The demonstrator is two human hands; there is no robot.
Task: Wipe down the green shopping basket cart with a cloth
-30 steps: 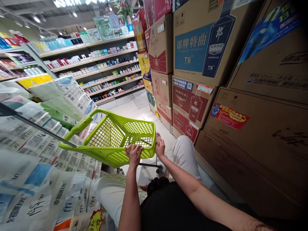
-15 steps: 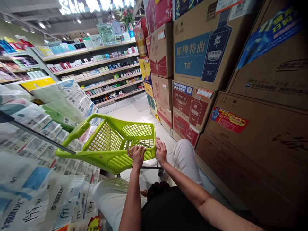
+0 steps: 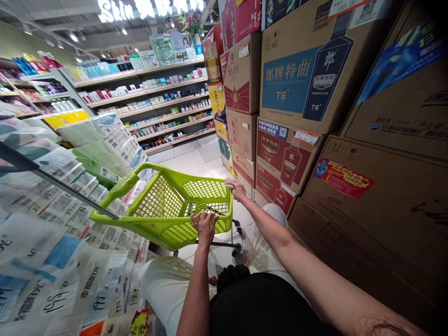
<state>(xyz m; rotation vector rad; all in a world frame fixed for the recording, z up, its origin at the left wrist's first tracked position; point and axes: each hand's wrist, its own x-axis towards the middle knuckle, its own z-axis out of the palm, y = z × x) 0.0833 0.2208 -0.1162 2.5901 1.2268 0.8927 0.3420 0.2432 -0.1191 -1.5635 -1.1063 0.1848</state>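
Note:
A lime-green plastic shopping cart (image 3: pixel 164 205) stands at an angle in front of me, its basket holding no goods. My left hand (image 3: pixel 205 225) has its fingers hooked over the near side rim of the basket. At the far right corner of the same rim is my right hand (image 3: pixel 238 189), closed on a small crumpled pale pink cloth (image 3: pixel 230 183) that presses against the rim. Most of the cloth is covered by the fingers. Black wheels (image 3: pixel 237 248) show under the cart's right end.
Stacked cardboard cartons (image 3: pixel 297 74) wall the right side. Plastic-wrapped tissue packs (image 3: pixel 80 275) are piled on the left, close to the cart. Shelves (image 3: pixel 157 107) of small boxed goods stand at the back, beyond a tiled floor (image 3: pixel 196 156).
My right hand has moved away from me along the cart's right end, up to the far corner, with the cloth. My left hand stays on the near rim. The view has shifted slightly.

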